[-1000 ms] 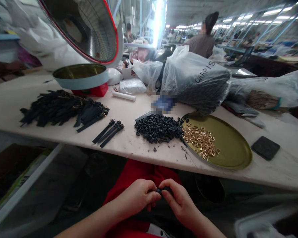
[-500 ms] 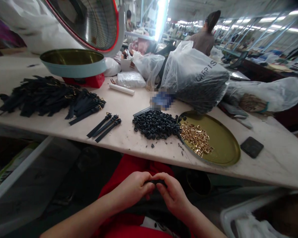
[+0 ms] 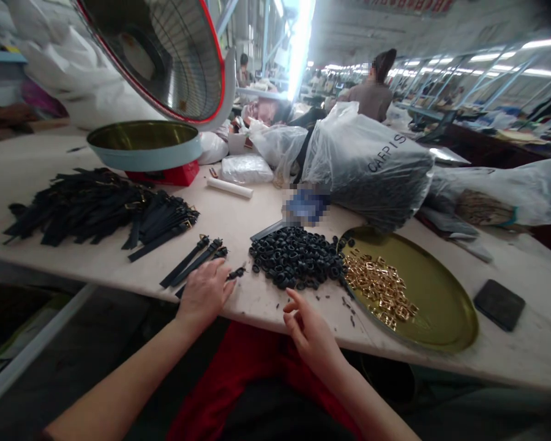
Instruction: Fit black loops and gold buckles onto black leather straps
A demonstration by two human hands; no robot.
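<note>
My left hand (image 3: 205, 289) is closed over a short black strap (image 3: 237, 273), whose buckle end sticks out past the fingertips; the rest is under the hand. Just beyond lie a few similar black straps with buckles (image 3: 190, 256), side by side. My right hand (image 3: 308, 321) hovers at the table's front edge, index finger stretched out and the others loosely bent, with nothing visible in it. In front of that hand is a heap of small black loops (image 3: 298, 257). To its right, gold buckles (image 3: 381, 288) lie in a shallow round tray (image 3: 445, 306).
A big pile of black straps (image 3: 78, 205) lies at the left. Behind it a round tin (image 3: 144, 153) sits on a red base under a heater-like dish (image 3: 165, 55). A filled plastic bag (image 3: 371, 165) stands at the back; a dark flat square (image 3: 499, 304) lies right.
Both hands have risen from the lap and parted. The left has carried the strap to the row of straps; the right has let go and moved toward the black loops.
</note>
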